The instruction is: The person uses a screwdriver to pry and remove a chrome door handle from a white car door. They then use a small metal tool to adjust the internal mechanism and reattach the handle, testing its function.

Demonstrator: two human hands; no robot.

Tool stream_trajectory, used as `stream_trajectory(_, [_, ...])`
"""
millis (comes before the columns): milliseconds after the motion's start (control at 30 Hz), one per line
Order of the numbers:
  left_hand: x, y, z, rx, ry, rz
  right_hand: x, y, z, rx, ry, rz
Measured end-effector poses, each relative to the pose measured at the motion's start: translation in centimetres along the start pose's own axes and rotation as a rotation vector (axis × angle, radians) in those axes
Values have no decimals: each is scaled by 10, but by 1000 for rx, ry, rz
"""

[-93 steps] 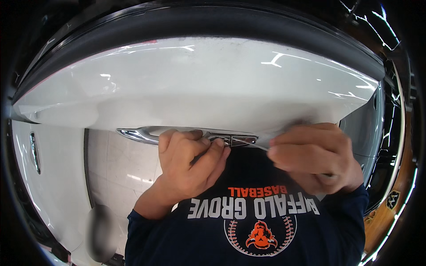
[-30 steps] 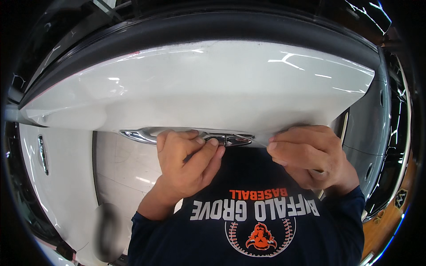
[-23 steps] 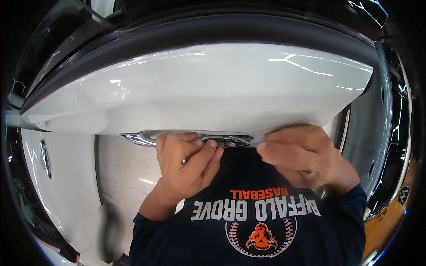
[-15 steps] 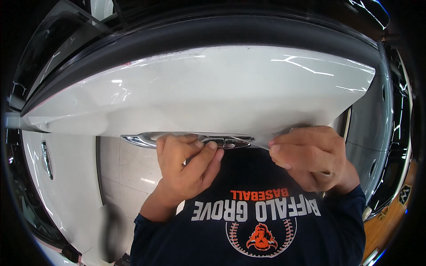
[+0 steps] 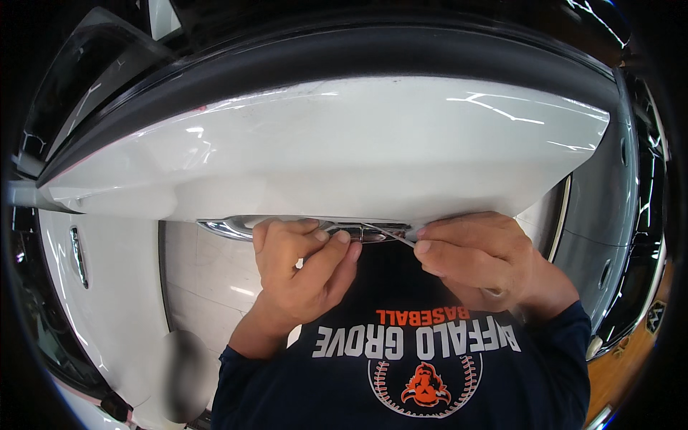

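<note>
The chrome door handle (image 5: 231, 228) is being seen at six o'clock on the white door panel (image 5: 358, 136) and is being judged rigid and slippery, best taken by its mid-bar, while the thin strip (image 5: 394, 235) is being judged light and springy, best pinched near its four o'clock end. The handle is being gripped by the left hand (image 5: 304, 283) from six o'clock; the strip is being pinched by the right hand (image 5: 476, 254). Against half a second earlier, the right hand is being brought nearer, toward nine o'clock.
</note>
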State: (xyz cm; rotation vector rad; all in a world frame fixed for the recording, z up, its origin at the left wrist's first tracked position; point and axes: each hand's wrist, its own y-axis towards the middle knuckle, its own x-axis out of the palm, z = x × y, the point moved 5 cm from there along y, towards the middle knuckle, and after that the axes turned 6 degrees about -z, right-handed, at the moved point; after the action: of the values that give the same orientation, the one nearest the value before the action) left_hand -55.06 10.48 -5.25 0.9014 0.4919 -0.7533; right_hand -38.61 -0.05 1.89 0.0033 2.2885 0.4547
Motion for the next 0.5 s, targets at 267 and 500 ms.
stream_trajectory(267, [-2, 1, 0, -1, 11, -39, -12, 1, -7, 65, 45, -52])
stream_trajectory(500, [-2, 5, 1, -4, 6, -84, -4, -3, 0, -16, 20, 29])
